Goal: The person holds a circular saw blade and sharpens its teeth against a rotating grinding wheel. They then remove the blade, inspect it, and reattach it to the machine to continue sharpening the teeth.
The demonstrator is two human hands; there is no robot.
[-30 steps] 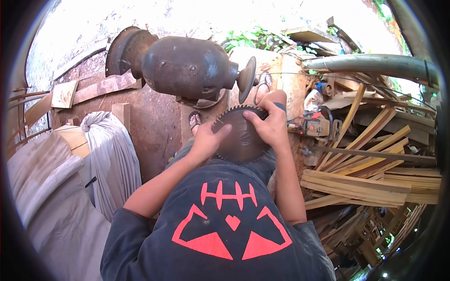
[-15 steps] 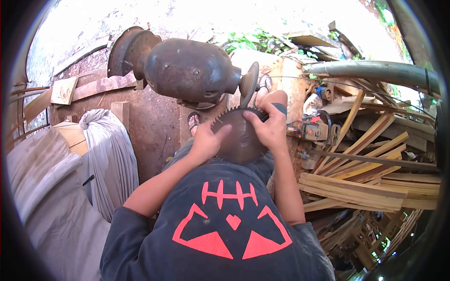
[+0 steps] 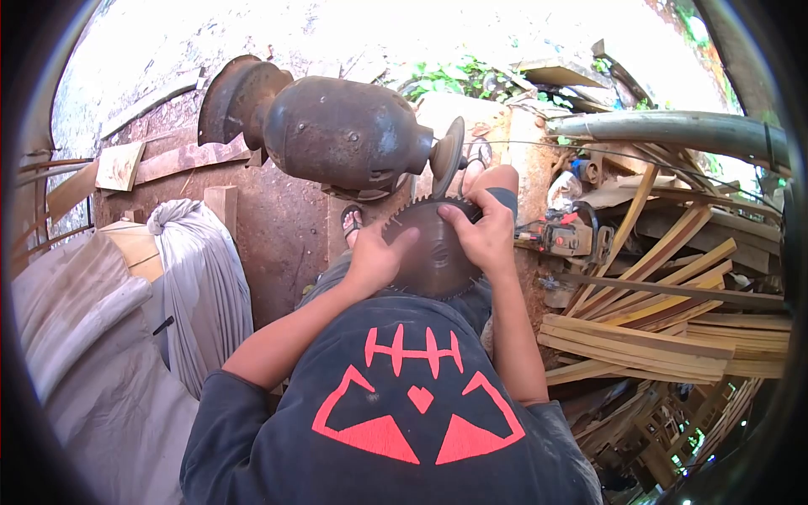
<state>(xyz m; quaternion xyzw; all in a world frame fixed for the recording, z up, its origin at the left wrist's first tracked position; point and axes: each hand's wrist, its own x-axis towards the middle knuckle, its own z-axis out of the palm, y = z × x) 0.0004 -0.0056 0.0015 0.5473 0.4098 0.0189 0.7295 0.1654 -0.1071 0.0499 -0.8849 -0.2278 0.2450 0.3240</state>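
Two hands are holding a toothed circular saw blade [image 3: 433,248] in the middle of the frame, just under the thin grinding wheel [image 3: 449,156] of a rusty bench grinder [image 3: 341,130]. The left hand [image 3: 374,257] is pressing with spread fingers on the left part of the blade face, and the right hand [image 3: 484,231] is closing firmly around the upper right edge, near the teeth. The top teeth are sitting very close to the wheel; I cannot tell if they are touching. I am judging that the main danger is the right hand's fingers, because they are lying just beside the wheel and on sharp teeth: if the wheel is catching a tooth, the blade may be jerking and cutting the skin. A sandalled foot [image 3: 352,220] is resting below the grinder, near the blade, and loose wooden strips [image 3: 640,337] are piling at the right of the frame.
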